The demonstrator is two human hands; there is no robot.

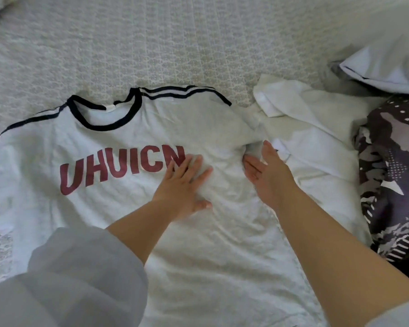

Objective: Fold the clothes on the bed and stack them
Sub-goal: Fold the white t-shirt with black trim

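**Tee laid flat on bed, both hands on it, no grip**

Bed (198, 43): fills nearly the whole view. Pale cover with a fine quilted/embossed pattern, bare across the far half. No floor or walls visible; room beyond the bed can't be read.

White T-shirt (118, 204): largest item, spread face up across the centre and near side, collar at the far end, hem running off the near edge of view. Dark neck trim, dark double stripes along both shoulders, red chest print reading "UHUICN". Left sleeve lies out flat; right sleeve is bunched near the right hand.

White garment (312, 128): crumpled heap just right of the tee, touching or overlapping its right sleeve, can't tell which.

Patterned fabric (392, 175): dark purple/grey/white print at the right edge, beside the white heap.

Pillow (387, 67): pale, dark piping, far right corner, above the patterned fabric.

Grey sleeve (80, 279): loose, pushed up the left arm, near-left corner.

Left hand (182, 187): palm down, fingers straight and slightly spread, pressing flat on the chest just right of the print. Holds nothing.

Right hand (267, 175): on edge at the tee's right armpit fold, palm facing left, fingers straight and together, thumb up. Touching cloth, nothing gripped.
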